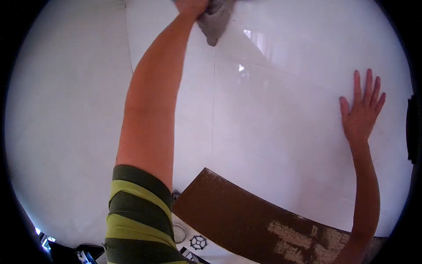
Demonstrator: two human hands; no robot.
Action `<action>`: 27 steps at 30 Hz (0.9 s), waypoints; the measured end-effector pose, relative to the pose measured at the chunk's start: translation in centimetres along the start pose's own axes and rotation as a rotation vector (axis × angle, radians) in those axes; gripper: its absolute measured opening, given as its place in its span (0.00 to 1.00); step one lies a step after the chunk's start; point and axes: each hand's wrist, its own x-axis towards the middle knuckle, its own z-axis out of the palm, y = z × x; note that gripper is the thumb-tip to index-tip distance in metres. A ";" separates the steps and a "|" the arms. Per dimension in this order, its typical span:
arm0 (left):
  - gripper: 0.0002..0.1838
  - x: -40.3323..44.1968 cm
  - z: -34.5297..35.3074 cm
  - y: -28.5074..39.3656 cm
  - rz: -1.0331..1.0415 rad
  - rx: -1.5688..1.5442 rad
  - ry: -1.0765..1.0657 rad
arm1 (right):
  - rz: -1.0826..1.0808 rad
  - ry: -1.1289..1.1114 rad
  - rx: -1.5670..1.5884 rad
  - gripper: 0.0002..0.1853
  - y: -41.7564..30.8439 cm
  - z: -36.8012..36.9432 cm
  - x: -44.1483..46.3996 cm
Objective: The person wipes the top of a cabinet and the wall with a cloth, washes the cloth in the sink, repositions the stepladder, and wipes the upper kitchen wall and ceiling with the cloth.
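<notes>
At the top edge of the head view, my left hand [192, 6] is closed on a crumpled grey cloth [214, 23]. The cloth lies against a glossy white surface [272, 123], its lower tip pointing down beside a thin vertical seam. The fingers of this hand are partly cut off by the frame, and its arm has a green and dark striped sleeve. Over on the right, my right hand [361, 115] rests flat on the white surface, fingers spread and pointing up, holding nothing.
A brown board [228, 207] with a curved edge and worn, pale patches crosses the bottom, partly behind my right forearm. Left of it are a small black wheel-shaped object [198, 242] and a pale ring [179, 233]. A dark object [412, 130] stands at the far right edge.
</notes>
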 end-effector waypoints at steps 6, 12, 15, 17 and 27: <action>0.43 -16.6 2.8 -22.5 -0.382 -0.440 -0.017 | -0.067 0.096 -0.001 0.37 1.8 -3.2 2.5; 0.38 -47.3 3.4 -14.2 -0.974 -0.481 0.018 | -0.082 0.168 0.015 0.37 2.2 -3.2 3.3; 0.35 -59.1 5.7 -12.3 -1.459 -0.463 -0.208 | -0.082 0.160 -0.003 0.37 0.8 -3.7 2.9; 0.34 -60.6 6.1 -12.6 -1.675 -0.647 -0.226 | -0.083 0.136 0.025 0.37 1.2 -3.7 2.4; 0.37 -11.1 -2.1 -9.9 -0.530 -1.989 -0.137 | -0.125 0.180 -0.058 0.35 1.8 -3.6 4.5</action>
